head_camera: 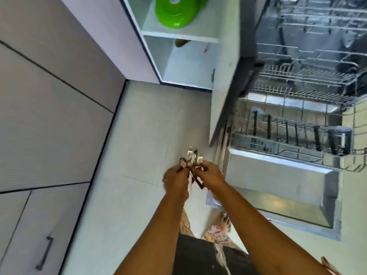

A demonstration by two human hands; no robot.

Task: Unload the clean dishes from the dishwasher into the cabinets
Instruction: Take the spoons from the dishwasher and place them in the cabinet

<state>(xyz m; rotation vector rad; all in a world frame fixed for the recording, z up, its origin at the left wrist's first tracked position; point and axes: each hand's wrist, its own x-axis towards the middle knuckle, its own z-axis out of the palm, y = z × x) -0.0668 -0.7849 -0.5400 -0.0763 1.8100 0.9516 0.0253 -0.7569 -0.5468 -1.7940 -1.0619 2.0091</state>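
Observation:
Both hands meet over the floor in front of me, holding a small bunch of cutlery (pixel 193 157) with metal heads and dark handles. My left hand (pixel 175 180) grips the bunch from the left; my right hand (pixel 212 175) grips it from the right. The blur hides how many pieces there are. To the right, the dishwasher (pixel 278 191) stands with its door folded down and its lower rack (pixel 288 135) pulled out, with dark tines showing. The upper racks (pixel 309 56) sit above it.
An open cabinet (pixel 190 62) at the top centre has a green plastic dish (pixel 174 10) on its upper shelf and a white door swung out beside the dishwasher. Grey cabinet fronts with a dark handle (pixel 44 253) run along the left. Pale floor lies between.

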